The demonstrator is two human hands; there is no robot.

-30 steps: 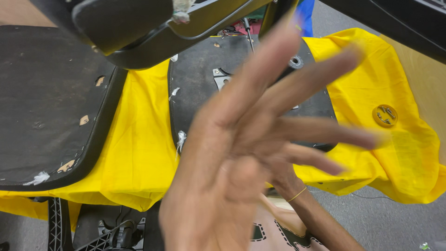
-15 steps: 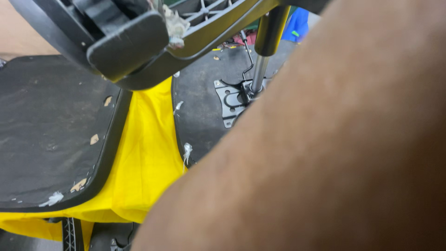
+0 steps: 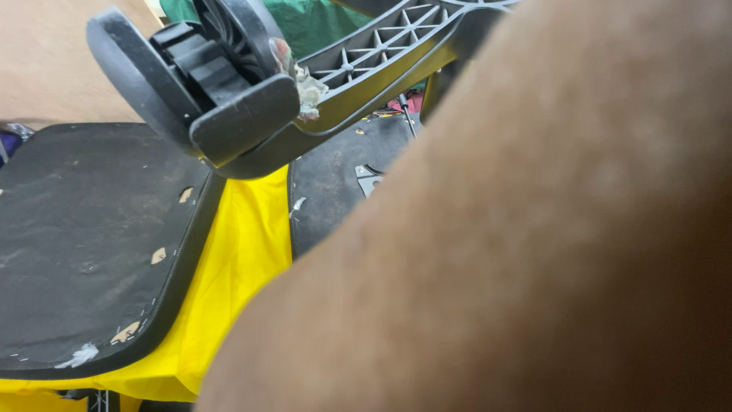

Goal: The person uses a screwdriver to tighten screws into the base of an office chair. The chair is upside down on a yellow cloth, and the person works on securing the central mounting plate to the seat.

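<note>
Closer now than half a second ago, the blurred forearm (image 3: 518, 252) fills the right and lower part of the view, and the black chair base (image 3: 366, 69) with its caster wheel (image 3: 206, 84) sits larger at the top. Below it a yellow cloth (image 3: 240, 252) lies spread under two black seat pads (image 3: 84, 236), the left one scuffed and torn. Green fabric (image 3: 320, 27) shows behind the ribbed leg. Neither hand itself can be seen, so I cannot tell its opening or what it holds.
</note>
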